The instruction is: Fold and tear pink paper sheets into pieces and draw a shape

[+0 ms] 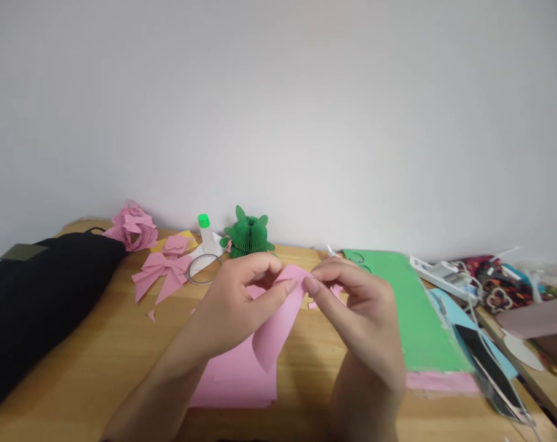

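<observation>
Pink paper strip (278, 328) hangs between the left hand (246, 298) and right hand (364, 301), both pinching its upper end, seemingly to steady it, with pink sheets (239, 383) below the left hand.

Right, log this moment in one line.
left hand: pinches pink strip | right hand: pinches same strip's upper end | wooden table: pink sheets, pink bow, green paper ornament

The left grip (242, 298) and right grip (362, 304) partly hide the curved pink paper strip (278, 331); the left edge cuts off the black fabric bundle (43, 294); the multicoloured patterned heap (499, 296) blurs.
</observation>
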Motion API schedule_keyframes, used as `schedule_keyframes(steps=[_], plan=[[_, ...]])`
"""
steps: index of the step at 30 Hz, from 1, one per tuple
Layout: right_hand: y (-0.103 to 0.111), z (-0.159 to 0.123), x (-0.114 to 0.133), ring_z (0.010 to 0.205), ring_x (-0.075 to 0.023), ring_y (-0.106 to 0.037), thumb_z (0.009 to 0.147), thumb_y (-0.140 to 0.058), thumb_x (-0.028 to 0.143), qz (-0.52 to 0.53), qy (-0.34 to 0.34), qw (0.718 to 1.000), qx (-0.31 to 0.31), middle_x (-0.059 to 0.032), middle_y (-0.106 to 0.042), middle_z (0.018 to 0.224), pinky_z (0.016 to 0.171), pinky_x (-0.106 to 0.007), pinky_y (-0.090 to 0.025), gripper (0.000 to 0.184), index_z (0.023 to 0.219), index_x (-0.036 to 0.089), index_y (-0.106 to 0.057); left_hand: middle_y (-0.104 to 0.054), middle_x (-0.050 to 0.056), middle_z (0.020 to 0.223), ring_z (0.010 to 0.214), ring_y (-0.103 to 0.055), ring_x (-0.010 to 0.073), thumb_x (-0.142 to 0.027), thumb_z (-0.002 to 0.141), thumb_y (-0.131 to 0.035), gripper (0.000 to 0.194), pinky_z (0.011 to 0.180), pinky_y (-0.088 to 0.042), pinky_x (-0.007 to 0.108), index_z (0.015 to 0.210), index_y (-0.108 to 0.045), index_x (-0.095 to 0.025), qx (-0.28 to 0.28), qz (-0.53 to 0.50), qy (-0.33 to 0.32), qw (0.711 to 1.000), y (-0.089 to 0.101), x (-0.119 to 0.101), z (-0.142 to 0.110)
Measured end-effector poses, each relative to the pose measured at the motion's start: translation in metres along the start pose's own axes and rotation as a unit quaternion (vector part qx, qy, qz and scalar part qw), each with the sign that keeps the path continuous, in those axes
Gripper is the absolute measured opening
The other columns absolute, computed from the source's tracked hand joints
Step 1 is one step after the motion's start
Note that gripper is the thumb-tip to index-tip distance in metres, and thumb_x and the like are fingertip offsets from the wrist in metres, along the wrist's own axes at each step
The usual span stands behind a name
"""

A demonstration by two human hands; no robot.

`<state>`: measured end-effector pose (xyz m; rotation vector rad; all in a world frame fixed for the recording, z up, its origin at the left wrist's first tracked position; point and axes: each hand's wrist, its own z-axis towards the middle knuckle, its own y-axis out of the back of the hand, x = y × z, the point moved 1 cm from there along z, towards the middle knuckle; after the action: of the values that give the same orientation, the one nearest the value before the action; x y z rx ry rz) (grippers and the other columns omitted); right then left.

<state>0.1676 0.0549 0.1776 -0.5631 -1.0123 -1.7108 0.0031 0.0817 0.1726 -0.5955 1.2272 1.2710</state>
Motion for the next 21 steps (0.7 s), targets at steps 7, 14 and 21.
schedule_keyframes(steps=[7,14,21], plan=[[0.0002,-0.0030,-0.0049,0.061,-0.0108,-0.054,0.085,-0.065,0.018,0.107,-0.056,0.993,-0.020,0.0025,-0.060,0.063,0.058,-0.025,-0.042,0.013,0.072,0.020,-0.066,-0.048,-0.006,0.054,0.051,-0.042,0.0066,-0.025,0.081,-0.059,0.021,0.046,-0.034,0.018,0.061,-0.059,-0.017,-0.011,-0.083,0.029,0.996,-0.0029,0.0038,-0.0019],[0.0038,-0.0074,-0.0090,0.061,-0.0109,-0.053,0.083,-0.069,0.021,0.143,-0.098,0.983,-0.066,0.0019,-0.061,0.065,0.056,-0.024,-0.041,0.011,0.072,0.021,-0.069,-0.060,-0.007,0.059,0.052,-0.050,0.0056,-0.019,0.081,-0.061,0.013,0.049,-0.041,0.014,0.069,-0.067,-0.022,-0.016,-0.072,0.025,0.997,0.0039,0.0057,-0.0015],[0.0038,-0.0083,-0.0069,0.062,-0.0113,-0.053,0.083,-0.068,0.020,0.124,-0.093,0.985,-0.071,0.0014,-0.061,0.065,0.056,-0.025,-0.041,0.012,0.071,0.021,-0.068,-0.063,-0.008,0.061,0.053,-0.052,0.0040,-0.020,0.081,-0.063,0.013,0.049,-0.042,0.011,0.069,-0.068,-0.022,-0.031,-0.065,0.022,0.997,0.0026,0.0039,-0.0015]])
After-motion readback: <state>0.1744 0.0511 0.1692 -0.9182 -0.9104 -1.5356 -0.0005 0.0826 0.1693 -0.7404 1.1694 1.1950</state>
